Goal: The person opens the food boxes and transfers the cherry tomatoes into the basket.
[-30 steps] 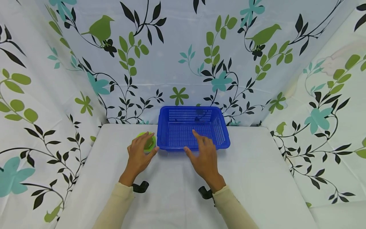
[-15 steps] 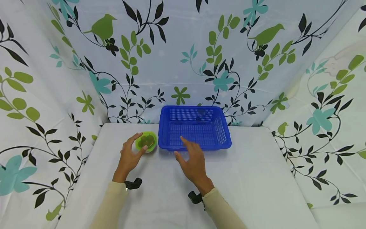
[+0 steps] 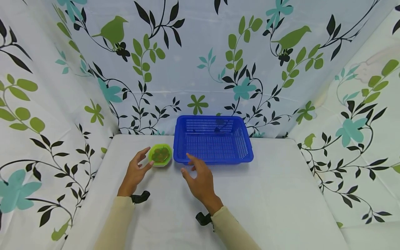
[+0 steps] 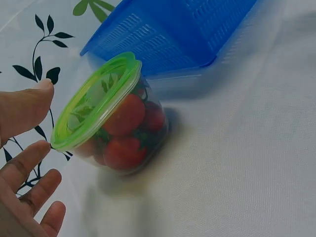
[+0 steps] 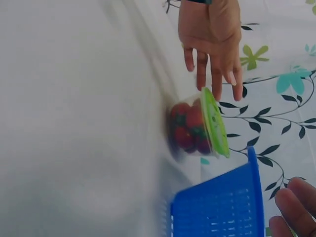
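Observation:
A clear tub (image 4: 129, 131) with a green lid (image 4: 94, 101) holds several red tomatoes with green stems. On the table it stands just left of the blue plastic basket (image 3: 213, 162). My left hand (image 3: 135, 172) hovers at the tub's left side, thumb and fingers spread apart and holding nothing. In the left wrist view the fingertips (image 4: 45, 182) are close to the lid's edge. My right hand (image 3: 200, 180) is in front of the basket's near edge, its fingers relaxed and bent a little, with nothing in its grasp.
The basket's mesh inside shows no contents. A white cloth covers the table (image 3: 275, 194), and a leaf-and-bird patterned curtain (image 3: 193, 62) rises behind and on both sides. Each wrist wears a black camera mount (image 3: 140, 197).
Both hands have drawn left and slightly back toward the body. The left hand no longer covers the lidded tub, which stays in place beside the basket.

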A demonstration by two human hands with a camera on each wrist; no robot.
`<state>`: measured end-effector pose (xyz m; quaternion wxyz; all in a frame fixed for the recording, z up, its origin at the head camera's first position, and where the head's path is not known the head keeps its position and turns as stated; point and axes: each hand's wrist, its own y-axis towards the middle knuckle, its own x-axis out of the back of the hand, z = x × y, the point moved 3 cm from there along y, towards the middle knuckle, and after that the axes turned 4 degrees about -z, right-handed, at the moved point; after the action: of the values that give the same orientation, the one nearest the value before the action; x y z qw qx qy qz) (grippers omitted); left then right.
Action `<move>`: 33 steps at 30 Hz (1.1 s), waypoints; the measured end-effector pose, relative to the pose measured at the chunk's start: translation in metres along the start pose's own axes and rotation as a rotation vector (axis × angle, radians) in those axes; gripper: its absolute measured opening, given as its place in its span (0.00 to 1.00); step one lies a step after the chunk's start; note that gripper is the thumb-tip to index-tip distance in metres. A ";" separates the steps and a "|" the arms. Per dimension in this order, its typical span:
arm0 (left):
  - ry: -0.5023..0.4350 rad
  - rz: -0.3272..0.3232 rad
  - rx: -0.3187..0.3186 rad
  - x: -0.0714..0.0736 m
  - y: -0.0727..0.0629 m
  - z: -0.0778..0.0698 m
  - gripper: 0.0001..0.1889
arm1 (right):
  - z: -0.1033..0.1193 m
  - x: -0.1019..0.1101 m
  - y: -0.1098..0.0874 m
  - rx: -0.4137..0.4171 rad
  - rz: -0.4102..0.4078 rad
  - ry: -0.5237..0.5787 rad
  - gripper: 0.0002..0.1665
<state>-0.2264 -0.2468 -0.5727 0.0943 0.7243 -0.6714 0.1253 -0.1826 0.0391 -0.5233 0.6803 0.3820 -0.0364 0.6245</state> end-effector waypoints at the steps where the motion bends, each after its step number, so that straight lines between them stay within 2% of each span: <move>1: -0.018 0.008 0.011 0.001 0.000 0.001 0.38 | 0.000 -0.003 0.000 0.002 0.002 0.015 0.32; 8: -0.126 0.026 0.078 0.004 0.001 -0.001 0.37 | 0.000 -0.025 -0.001 -0.027 0.060 0.128 0.30; 13: -0.139 0.023 0.054 0.003 0.004 0.007 0.36 | -0.004 -0.044 -0.001 -0.086 0.123 0.193 0.30; 20: -0.171 0.013 0.056 0.000 0.012 0.021 0.35 | -0.007 -0.067 0.000 -0.156 0.213 0.176 0.34; 25: -0.162 0.012 0.054 0.001 0.012 0.024 0.34 | -0.006 -0.079 0.001 -0.196 0.280 0.144 0.38; 33: -0.212 0.022 0.071 0.001 0.011 0.024 0.33 | -0.004 -0.090 0.005 -0.247 0.344 0.158 0.41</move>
<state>-0.2357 -0.2561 -0.5955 -0.0046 0.7291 -0.6805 0.0727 -0.2083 -0.0327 -0.5705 0.6061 0.2337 -0.1238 0.7502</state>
